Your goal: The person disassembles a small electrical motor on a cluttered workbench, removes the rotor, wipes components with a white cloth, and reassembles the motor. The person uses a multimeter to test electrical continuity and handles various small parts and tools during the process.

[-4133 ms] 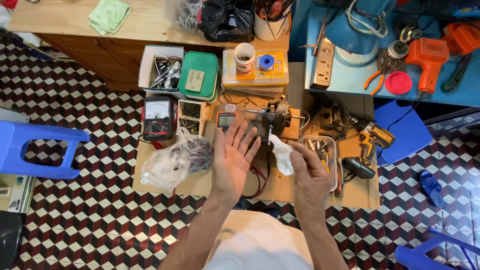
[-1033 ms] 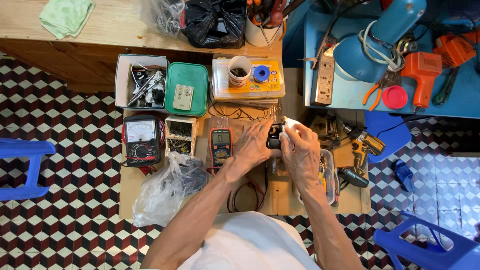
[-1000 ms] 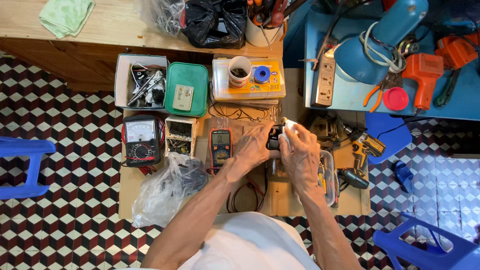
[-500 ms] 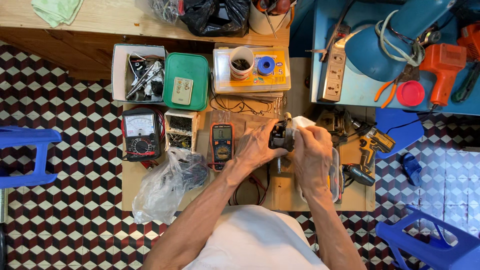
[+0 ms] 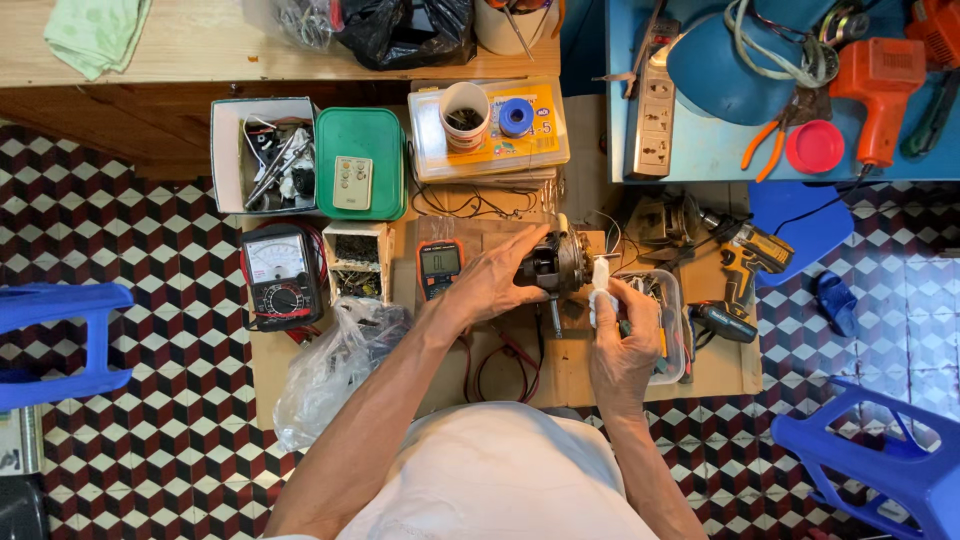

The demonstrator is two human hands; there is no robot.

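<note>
Your left hand (image 5: 495, 285) steadies a dull, greasy metal motor (image 5: 556, 268); your right hand (image 5: 620, 345) pinches soft white cloth (image 5: 600, 285). Beneath lies matt brown cardboard (image 5: 580, 370); the counter (image 5: 200, 45) is bare wood

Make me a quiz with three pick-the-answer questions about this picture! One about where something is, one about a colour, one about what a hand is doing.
1. Where is the remote?
A. on the green box
B. on the floor
C. in the plastic bag

2. What colour is the round lid by the pliers?
A. yellow
B. red
C. white

3. What is the left hand doing?
A. hanging free
B. holding the motor
C. pressing the meter

Answers:
1 A, the remote lies on the green lid.
2 B, the lid is plainly red.
3 B, its fingers wrap the motor while the right hand holds a white cloth beside it.
</note>
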